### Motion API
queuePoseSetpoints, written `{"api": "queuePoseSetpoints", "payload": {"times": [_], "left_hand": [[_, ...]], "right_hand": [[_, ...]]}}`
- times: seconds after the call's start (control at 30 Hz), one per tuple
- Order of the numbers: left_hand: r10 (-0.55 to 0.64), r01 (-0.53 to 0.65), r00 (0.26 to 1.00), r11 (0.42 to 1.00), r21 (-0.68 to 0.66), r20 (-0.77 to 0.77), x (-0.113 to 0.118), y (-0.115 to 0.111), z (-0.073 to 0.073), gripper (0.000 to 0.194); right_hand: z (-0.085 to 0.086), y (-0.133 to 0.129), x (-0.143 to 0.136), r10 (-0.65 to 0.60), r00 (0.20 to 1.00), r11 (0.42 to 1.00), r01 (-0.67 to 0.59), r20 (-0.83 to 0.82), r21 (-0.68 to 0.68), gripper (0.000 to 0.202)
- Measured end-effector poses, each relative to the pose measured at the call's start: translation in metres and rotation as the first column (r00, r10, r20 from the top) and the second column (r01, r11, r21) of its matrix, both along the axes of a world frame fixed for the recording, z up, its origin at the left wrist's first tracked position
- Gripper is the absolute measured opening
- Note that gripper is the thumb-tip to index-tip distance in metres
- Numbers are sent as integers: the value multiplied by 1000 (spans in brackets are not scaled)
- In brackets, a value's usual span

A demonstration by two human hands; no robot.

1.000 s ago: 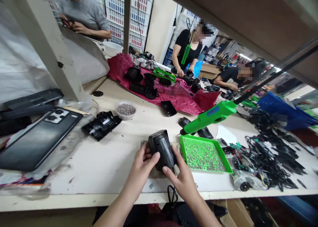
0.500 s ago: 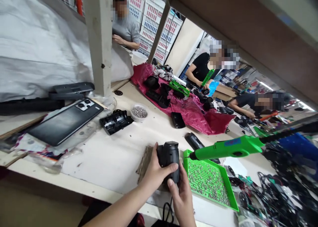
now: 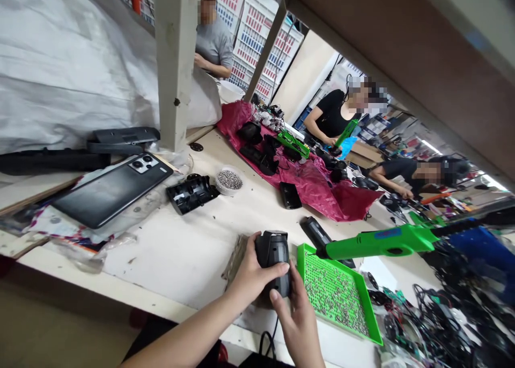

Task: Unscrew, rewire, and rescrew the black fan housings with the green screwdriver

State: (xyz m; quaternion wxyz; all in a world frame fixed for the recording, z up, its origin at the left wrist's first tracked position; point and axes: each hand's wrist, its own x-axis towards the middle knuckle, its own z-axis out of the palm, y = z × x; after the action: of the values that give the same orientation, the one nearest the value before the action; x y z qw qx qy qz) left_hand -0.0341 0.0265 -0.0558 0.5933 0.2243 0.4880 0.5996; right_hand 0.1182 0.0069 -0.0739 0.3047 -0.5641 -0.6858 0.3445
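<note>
A black plastic device with a cable below it is held between both hands over a worn brownish pad near the table's front edge. My left hand wraps its left side, thumb across the front. My right hand grips the lower right side, thumb at the bottom. Just right of the hands lies a green tray of small screws. Above the tray hangs a green electric screwdriver, its tip over the tray's upper left corner. Behind the tray rests a long black part.
A smartphone, a black half-shell and a bowl of small metal pieces lie to the left. Pink cloth bears black parts behind. Wires are heaped at right. A post rises at left; three people sit farther back.
The view has shifted slightly, so the background appears a little to the right. The screwdriver has swung slightly to the right relative to the tray. Both hands keep their hold on the device.
</note>
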Motion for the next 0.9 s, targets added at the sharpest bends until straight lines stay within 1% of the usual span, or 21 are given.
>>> {"api": "queuePoseSetpoints", "payload": {"times": [0.13, 0.27, 0.37, 0.47, 0.57, 0.63, 0.73, 0.8, 0.9], "left_hand": [[-8, 10, 999, 999, -32, 46, -1, -2, 2, 90], [-29, 38, 991, 997, -61, 133, -4, -1, 5, 88], [-28, 43, 986, 995, -85, 162, -4, 1, 8, 81], [-3, 20, 987, 995, -102, 158, -1, 3, 9, 71], [25, -9, 988, 994, -110, 150, 3, 4, 9, 63], [34, -18, 988, 994, -112, 147, 5, 4, 10, 60], [44, -29, 990, 993, -111, 132, 7, 4, 11, 56], [70, -59, 993, 992, -114, 97, 9, 4, 9, 60], [152, -149, 988, 983, -103, 15, 12, 3, 4, 80]], "right_hand": [[2, 1, 4, 44, 993, 999, -45, 114, 1, 70], [11, 2, 0, 86, 970, 995, -94, 227, 24, 72], [19, 1, -8, 93, 953, 993, -110, 288, 44, 73], [24, -2, -14, 84, 945, 992, -111, 316, 68, 71], [24, -5, -17, 88, 927, 984, -138, 365, 114, 69], [21, -7, -18, 95, 905, 967, -183, 414, 177, 69], [14, -10, -20, 86, 877, 929, -241, 472, 280, 80], [9, -11, -23, 53, 872, 918, -233, 486, 319, 88], [5, -11, -29, 0, 868, 927, -186, 497, 325, 87]]}}
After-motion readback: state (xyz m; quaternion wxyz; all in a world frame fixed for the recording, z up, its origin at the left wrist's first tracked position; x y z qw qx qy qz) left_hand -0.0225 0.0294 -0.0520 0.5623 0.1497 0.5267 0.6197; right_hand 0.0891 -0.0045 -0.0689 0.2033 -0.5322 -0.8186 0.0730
